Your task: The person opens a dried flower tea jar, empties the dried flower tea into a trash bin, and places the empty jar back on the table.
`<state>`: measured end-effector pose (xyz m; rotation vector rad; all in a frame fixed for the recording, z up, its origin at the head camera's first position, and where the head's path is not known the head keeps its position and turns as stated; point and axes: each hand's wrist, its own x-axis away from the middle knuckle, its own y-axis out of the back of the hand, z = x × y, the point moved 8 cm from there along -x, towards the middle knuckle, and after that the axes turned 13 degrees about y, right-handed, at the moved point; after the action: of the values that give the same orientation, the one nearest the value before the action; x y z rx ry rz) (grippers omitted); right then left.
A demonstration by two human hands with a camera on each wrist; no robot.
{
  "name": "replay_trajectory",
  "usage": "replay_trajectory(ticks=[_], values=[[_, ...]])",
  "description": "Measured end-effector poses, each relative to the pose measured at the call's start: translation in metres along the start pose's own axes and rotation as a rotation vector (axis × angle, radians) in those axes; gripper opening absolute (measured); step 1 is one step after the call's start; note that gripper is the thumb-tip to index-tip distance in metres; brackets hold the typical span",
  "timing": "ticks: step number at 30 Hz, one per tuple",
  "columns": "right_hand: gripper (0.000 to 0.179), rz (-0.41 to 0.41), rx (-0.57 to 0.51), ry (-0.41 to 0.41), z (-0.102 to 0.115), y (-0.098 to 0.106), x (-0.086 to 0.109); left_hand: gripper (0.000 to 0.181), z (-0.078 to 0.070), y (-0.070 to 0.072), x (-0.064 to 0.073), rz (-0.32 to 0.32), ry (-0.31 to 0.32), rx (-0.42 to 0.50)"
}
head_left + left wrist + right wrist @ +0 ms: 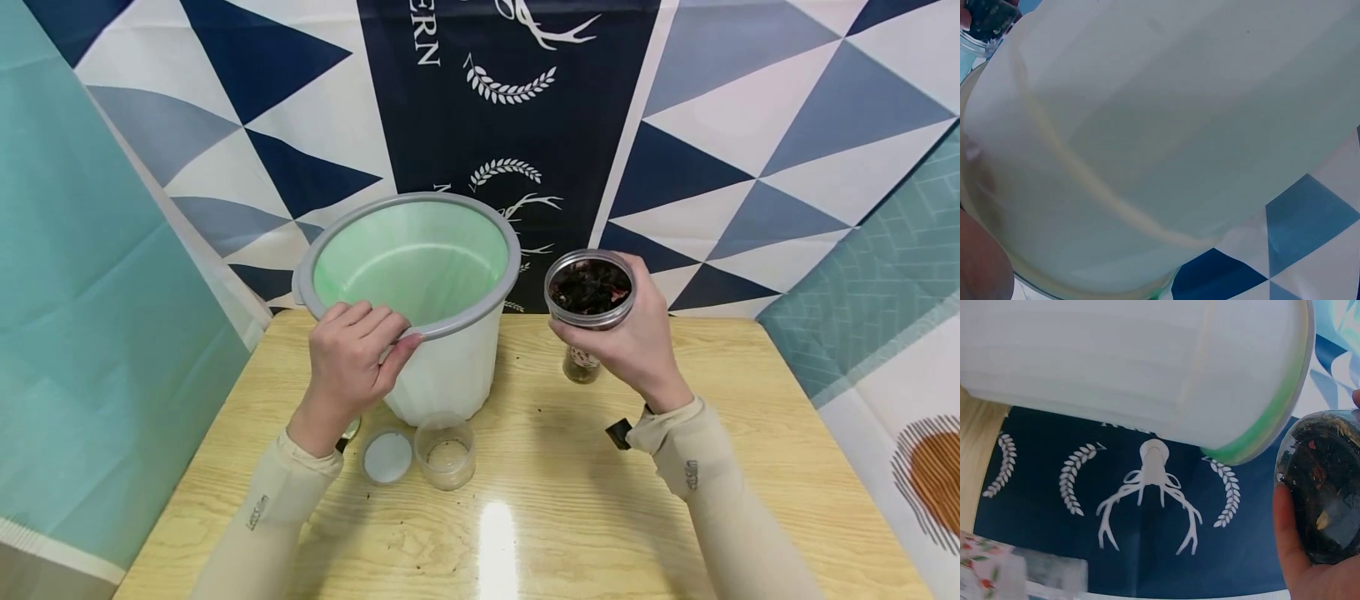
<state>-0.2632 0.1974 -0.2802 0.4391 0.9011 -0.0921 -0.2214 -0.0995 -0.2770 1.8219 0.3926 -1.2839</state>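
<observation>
My left hand grips the grey rim of a white bucket with a pale green inside. The fingers curl over the rim and the thumb lies along it on the near side. To the right, my right hand holds a clear plastic jar up above the table. Its top is uncovered, and dark dried leaves with reddish bits fill it. Through the bottom of the jar in the right wrist view, the same dark leaves show. The bucket wall takes up most of the left wrist view.
Near the bucket's foot stand an uncovered clear jar and a round lid. A container with a flowered label stands partly behind the raised jar. Dark crumbs dot the wooden table. Patterned cloth hangs behind.
</observation>
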Motion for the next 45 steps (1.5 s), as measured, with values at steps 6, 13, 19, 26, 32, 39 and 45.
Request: replay_trajectory(ticks=[6, 13, 19, 26, 32, 39, 45], values=[[0.083, 0.023, 0.064, 0.032, 0.008, -0.003, -0.033, 0.052, 0.001, 0.000, 0.000, -0.007, -0.007, -0.004], [0.078, 0.079, 0.060, 0.099, 0.023, -0.021, -0.082, 0.053, 0.001, -0.001, 0.000, -0.018, -0.016, 0.000], [0.076, 0.147, 0.077, 0.136, 0.031, -0.045, -0.117, 0.054, 0.002, -0.002, 0.000, -0.025, -0.015, -0.001], [0.076, 0.231, 0.113, 0.118, 0.023, -0.068, -0.131, 0.054, 0.000, -0.002, 0.000, -0.034, -0.027, 0.001], [0.077, 0.312, 0.237, 0.188, 0.032, -0.082, -0.149, 0.054, 0.000, -0.002, 0.000, -0.027, -0.024, 0.002], [0.087, 0.398, 0.418, 0.268, 0.060, -0.093, -0.179, 0.055, 0.000, -0.001, -0.001, -0.024, -0.019, 0.001], [0.087, 0.432, 0.551, 0.348, 0.075, -0.102, -0.190, 0.055, 0.001, -0.001, 0.000, -0.019, -0.017, -0.002]])
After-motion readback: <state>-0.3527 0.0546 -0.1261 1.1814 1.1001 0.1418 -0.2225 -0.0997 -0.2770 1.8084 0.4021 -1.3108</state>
